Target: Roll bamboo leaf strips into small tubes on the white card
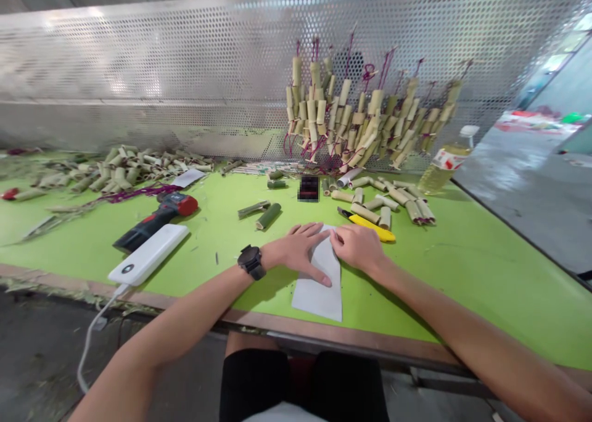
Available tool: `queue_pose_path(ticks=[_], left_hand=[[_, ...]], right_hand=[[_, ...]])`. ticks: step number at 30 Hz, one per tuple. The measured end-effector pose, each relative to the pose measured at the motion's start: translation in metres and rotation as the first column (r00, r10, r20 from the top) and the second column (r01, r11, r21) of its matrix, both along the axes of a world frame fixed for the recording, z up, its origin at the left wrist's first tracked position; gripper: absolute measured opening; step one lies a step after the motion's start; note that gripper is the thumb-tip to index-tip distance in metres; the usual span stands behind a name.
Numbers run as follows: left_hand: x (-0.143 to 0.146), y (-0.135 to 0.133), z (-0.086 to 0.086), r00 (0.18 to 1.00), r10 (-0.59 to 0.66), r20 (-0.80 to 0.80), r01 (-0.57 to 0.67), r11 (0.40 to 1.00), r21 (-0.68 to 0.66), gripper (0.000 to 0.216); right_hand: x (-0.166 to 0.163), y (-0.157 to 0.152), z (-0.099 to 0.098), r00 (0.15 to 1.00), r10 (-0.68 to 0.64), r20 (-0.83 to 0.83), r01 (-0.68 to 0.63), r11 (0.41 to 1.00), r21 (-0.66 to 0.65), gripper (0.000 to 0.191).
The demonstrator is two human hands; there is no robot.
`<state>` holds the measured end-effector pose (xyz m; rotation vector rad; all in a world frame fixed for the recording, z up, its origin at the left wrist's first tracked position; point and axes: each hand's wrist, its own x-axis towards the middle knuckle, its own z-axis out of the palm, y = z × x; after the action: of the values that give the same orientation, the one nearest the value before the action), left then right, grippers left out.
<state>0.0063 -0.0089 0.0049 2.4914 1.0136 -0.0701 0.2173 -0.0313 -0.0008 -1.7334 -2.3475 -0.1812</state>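
A sheet of white paper [324,295] lies on the green tabletop in front of me, narrow at its far end. Across its upper part my left hand [300,249] rests flat, fingers stretched and thumb spread. My right hand [358,246] is closed at the paper's far right edge, thumb and fingers pinching there; the fingertips are partly hidden. Just beyond that hand lies a yellow utility knife [370,226], its dark tip pointing left. Short green bamboo pieces [268,215] lie beyond my left hand.
A cordless drill [160,221] and a white power bank [150,255] with a cable lie left. Bamboo pieces [123,169] are heaped back left; more tubes [383,203] lie right. Strung bamboo [351,113] hangs on the perforated metal panel [185,58]. A bottle [444,163] stands at the right edge.
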Motion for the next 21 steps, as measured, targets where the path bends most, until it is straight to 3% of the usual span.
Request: queue_pose_path(ticks=[4,10,17,21], left_hand=[[-0.001,0.000,0.001,1.000,-0.017,-0.011,0.017,1.000,0.001,0.138],[0.000,-0.001,-0.001,1.000,-0.009,-0.021,0.009,1.000,-0.009,0.142],[0.003,-0.002,-0.002,1.000,-0.012,-0.010,0.012,1.000,-0.002,0.140],[0.003,-0.002,-0.005,1.000,-0.009,0.004,0.009,1.000,0.029,0.141]], right_hand=[[-0.001,-0.002,-0.001,0.999,0.040,-0.004,-0.040,0.999,0.006,0.048],[0.011,0.015,-0.003,0.993,-0.101,-0.054,0.102,0.995,0.003,0.048],[-0.007,-0.001,-0.010,0.993,0.069,-0.091,-0.068,0.998,0.018,0.050],[-0.001,0.006,-0.007,0.999,-0.025,-0.032,0.025,1.000,0.016,0.050]])
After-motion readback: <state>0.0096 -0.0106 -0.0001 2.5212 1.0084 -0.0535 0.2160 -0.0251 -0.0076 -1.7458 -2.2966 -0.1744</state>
